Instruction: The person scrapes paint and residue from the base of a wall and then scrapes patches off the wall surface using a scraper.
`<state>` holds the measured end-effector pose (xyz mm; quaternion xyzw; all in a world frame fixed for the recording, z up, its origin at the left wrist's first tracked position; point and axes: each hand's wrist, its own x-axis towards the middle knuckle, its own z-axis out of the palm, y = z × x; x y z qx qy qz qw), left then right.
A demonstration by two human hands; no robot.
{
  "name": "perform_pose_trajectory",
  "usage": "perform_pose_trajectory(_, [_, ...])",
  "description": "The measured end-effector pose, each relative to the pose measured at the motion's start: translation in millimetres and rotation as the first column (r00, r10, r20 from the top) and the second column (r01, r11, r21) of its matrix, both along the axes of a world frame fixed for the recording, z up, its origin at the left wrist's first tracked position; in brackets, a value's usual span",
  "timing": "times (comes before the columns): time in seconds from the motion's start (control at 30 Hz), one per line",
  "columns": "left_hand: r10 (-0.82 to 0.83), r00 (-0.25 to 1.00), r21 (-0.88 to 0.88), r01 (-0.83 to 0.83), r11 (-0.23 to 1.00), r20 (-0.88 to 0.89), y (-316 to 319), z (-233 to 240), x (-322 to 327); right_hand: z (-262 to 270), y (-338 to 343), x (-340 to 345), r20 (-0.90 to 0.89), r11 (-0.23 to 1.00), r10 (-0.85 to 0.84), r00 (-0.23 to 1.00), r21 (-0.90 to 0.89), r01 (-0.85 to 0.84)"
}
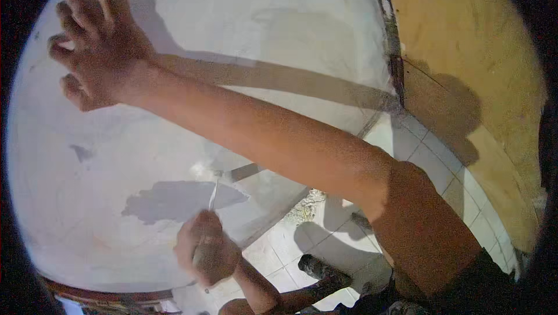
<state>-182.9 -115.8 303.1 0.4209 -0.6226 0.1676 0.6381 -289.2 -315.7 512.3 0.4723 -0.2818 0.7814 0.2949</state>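
My left hand [209, 249] is closed in a fist around a thin-bladed hand tool [213, 196], perhaps a scraper; its handle is mostly hidden in the fist. The tool's tip meets the white wall [283, 9], or comes very near it, beside a small pale powdery spot [199, 169]. A grey patch with a ragged edge [174, 201] lies just behind the blade; I cannot tell whether it is bare wall or damp. My right hand [104, 49] reaches far up and left, fingers spread and bent against the wall, holding nothing. Its arm crosses the whole view.
Pale floor tiles [274, 249] meet the foot of the wall, where crumbly debris [309, 203] lies. My foot [320, 267] is on the tiles. A tan surface [462, 22] stands to the right, past a dark broken edge [392, 40]. A brown edge [113, 295] runs along the lower left.
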Motion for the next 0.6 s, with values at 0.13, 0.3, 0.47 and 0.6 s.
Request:
perform_pose_trajectory(0.13, [-0.167,0.986,0.015,0.166,0.986,0.023,-2,9,-1,6,1,0,0.008,0.999,0.032,0.999,-0.021,-0.032])
perform_pose_trajectory(0.3, [-0.131,0.991,0.003,0.131,0.991,0.040,-5,5,-4,4,-7,-6,0.001,1.000,-0.026,1.000,-0.014,0.026])
perform_pose_trajectory(0.47, [-0.511,0.857,0.058,0.508,0.860,0.065,0,24,0,10,5,3,0.006,0.998,0.047,0.999,-0.037,-0.046])
perform_pose_trajectory(0.6, [-0.263,0.964,0.055,0.261,0.964,0.038,-2,8,-8,4,-4,-7,0.014,1.000,0.020,1.000,-0.007,-0.020])
